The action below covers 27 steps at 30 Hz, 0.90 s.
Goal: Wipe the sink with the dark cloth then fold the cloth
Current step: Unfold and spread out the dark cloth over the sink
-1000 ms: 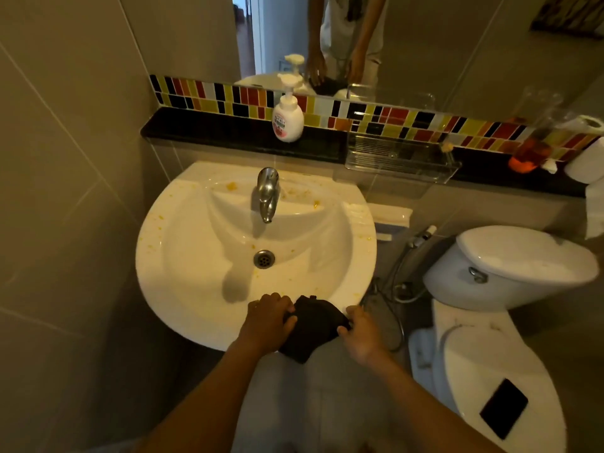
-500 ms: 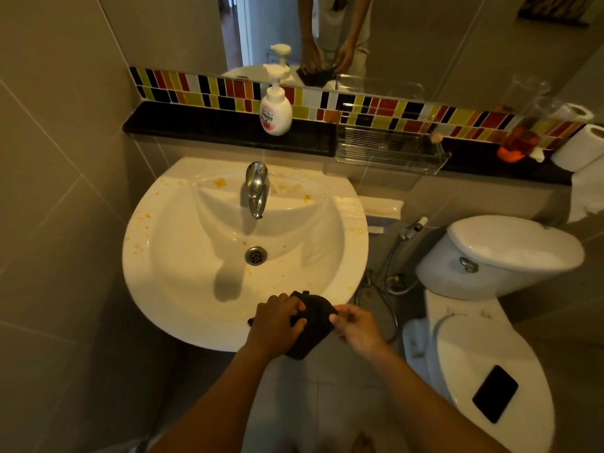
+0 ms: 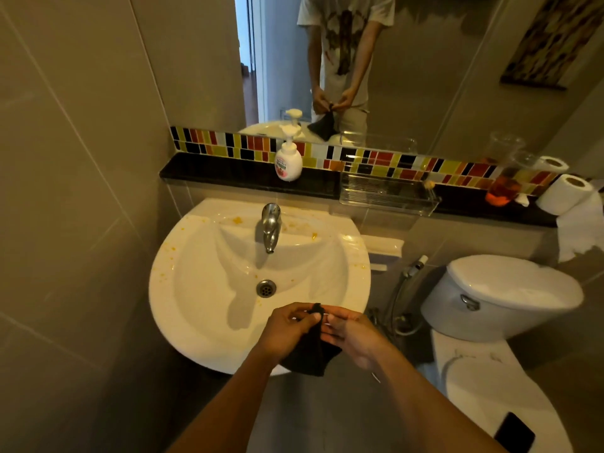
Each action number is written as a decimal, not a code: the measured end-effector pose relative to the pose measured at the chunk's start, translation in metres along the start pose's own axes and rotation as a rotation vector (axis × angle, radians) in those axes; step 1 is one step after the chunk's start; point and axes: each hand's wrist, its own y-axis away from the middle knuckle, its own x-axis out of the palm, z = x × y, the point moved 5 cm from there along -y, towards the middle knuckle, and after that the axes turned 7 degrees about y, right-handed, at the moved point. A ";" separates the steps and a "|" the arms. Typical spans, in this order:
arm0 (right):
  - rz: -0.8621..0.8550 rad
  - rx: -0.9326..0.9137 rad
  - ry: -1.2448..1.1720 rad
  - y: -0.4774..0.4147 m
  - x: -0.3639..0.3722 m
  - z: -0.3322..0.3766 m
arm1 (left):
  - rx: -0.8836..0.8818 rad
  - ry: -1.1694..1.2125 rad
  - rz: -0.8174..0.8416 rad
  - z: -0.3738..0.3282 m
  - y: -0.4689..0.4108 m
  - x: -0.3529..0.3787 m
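- The sink (image 3: 196, 322) sits at the left, white and round, fixed to a tiled wall. Orange-yellow specks dot its left rim, its back ledge on both sides of the tap, and its right rim.
- The tap (image 3: 271, 225) stands at the back centre of the sink, spout pointing down toward the drain (image 3: 266, 288) in the bottom of the bowl.
- A soap bottle (image 3: 288, 158) with a white pump stands on the dark shelf (image 3: 212, 171) behind the sink, below the coloured tile strip.
- The left hand (image 3: 287, 328) is over the sink's front rim, fingers curled together, pinching the top edge of the cloth between thumb and fingertips.
- The cloth (image 3: 309, 358) hangs down between the two hands, bunched at the top, its lower part draping in front of the sink's front edge; it does not touch the bowl.
- The right hand (image 3: 353, 335) is just beside the left, its fingers likewise closed in a pinch on the cloth's top edge from the other side.
- A clear tray (image 3: 389, 194) rests on the shelf to the right of the soap bottle.
- A spray hose (image 3: 408, 276) hangs on the wall between sink and toilet.
- The toilet (image 3: 503, 295) stands at the right, lid down, with a dark phone (image 3: 514, 434) lying on the lid.
- Paper rolls (image 3: 562, 192) sit at the shelf's far right end.
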 end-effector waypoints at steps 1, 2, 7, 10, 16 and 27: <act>0.001 -0.024 0.012 0.001 0.002 0.006 | 0.004 0.018 -0.003 -0.007 0.002 -0.002; -0.004 -0.051 0.021 0.003 0.004 0.014 | 0.010 0.032 -0.001 -0.015 0.004 -0.004; -0.056 -0.194 0.122 0.018 0.013 0.053 | 0.074 -0.044 0.018 -0.056 0.009 -0.011; -0.080 -0.274 0.178 0.025 0.016 0.077 | 0.112 -0.110 0.031 -0.081 0.011 -0.014; -0.042 -0.513 0.316 0.048 0.033 0.134 | 0.221 -0.156 0.017 -0.138 0.020 -0.021; -0.130 -0.817 0.448 0.082 0.059 0.204 | 0.373 -0.113 -0.097 -0.218 0.039 -0.042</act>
